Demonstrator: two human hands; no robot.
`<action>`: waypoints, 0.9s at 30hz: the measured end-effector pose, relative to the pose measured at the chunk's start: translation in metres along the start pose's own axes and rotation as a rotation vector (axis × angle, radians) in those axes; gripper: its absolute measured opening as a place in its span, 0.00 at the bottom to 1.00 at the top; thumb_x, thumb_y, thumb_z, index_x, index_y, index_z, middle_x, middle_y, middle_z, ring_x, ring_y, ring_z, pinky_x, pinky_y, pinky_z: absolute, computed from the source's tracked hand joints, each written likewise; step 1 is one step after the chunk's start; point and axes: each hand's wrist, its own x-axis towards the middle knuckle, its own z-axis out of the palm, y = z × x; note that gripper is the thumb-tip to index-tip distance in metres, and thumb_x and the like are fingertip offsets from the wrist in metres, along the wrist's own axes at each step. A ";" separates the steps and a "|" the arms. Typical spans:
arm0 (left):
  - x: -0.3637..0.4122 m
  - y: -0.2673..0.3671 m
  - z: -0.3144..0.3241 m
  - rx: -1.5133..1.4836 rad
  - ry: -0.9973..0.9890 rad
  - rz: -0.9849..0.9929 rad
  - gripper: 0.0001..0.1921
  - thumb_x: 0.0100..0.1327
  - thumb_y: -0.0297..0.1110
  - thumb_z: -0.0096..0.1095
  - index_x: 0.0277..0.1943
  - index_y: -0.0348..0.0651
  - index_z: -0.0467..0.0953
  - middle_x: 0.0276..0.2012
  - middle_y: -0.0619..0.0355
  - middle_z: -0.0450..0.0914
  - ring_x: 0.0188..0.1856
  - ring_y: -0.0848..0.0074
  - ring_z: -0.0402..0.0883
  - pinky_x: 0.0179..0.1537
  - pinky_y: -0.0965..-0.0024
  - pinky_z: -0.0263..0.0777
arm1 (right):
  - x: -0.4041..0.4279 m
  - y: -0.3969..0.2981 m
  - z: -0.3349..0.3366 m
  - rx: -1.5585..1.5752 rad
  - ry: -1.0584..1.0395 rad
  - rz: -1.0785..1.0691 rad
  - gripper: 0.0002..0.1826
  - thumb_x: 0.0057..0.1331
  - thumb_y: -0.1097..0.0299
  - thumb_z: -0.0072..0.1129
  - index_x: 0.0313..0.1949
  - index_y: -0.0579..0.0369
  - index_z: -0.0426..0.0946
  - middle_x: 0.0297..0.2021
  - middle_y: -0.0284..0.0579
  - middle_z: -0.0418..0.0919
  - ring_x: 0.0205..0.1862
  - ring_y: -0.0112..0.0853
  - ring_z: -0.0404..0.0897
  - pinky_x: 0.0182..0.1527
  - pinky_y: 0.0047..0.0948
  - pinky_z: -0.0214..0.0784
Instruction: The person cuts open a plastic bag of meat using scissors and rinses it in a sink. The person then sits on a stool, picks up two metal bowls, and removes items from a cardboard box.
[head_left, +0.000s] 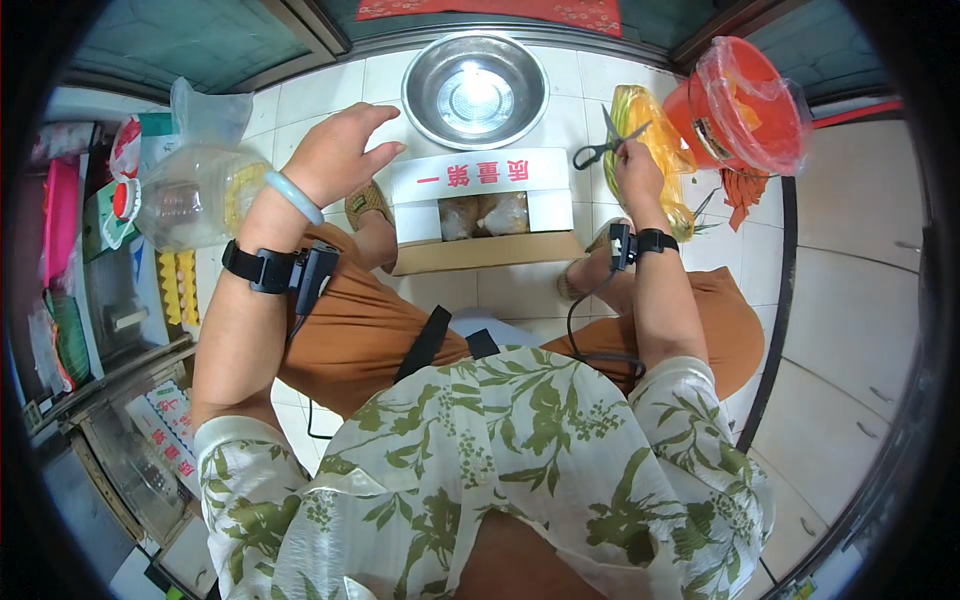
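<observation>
My left hand hovers palm-down with nothing in it, thumb and fingers apart, left of a white cardboard box. My right hand grips a pair of black-handled scissors by one handle. Their blades are spread, and my fingers hide the other loop. Just beyond and beside this hand lies a yellow plastic bag with long green leaves, probably scallions, showing at its edges. Inside the box's opening are brownish items in clear plastic wrap. A stainless steel basin stands behind the box.
At the far right is a red bucket lined with clear plastic, with an orange cloth below it. A large clear plastic jug with a red cap lies at left. White cabinets line the right side. My feet flank the box.
</observation>
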 end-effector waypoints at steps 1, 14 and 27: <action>0.003 0.000 0.005 -0.011 0.003 0.003 0.21 0.60 0.39 0.58 0.52 0.36 0.73 0.45 0.44 0.78 0.46 0.54 0.77 0.48 0.62 0.70 | 0.000 0.007 -0.003 -0.043 -0.021 0.071 0.07 0.57 0.72 0.49 0.35 0.48 0.74 0.37 0.46 0.78 0.39 0.46 0.77 0.39 0.41 0.69; 0.019 -0.009 0.017 -0.123 -0.147 -0.045 0.20 0.58 0.36 0.61 0.51 0.37 0.73 0.41 0.44 0.78 0.42 0.54 0.77 0.45 0.62 0.71 | -0.010 0.085 0.067 -0.093 -0.261 0.381 0.09 0.56 0.71 0.49 0.35 0.49 0.77 0.34 0.50 0.80 0.39 0.45 0.80 0.41 0.40 0.70; 0.022 -0.023 0.019 -0.190 -0.238 -0.113 0.22 0.56 0.30 0.62 0.54 0.35 0.71 0.42 0.43 0.77 0.43 0.56 0.77 0.45 0.64 0.70 | 0.041 0.097 0.052 -0.371 -0.288 0.421 0.14 0.61 0.60 0.52 0.44 0.47 0.76 0.48 0.48 0.74 0.50 0.42 0.75 0.49 0.40 0.68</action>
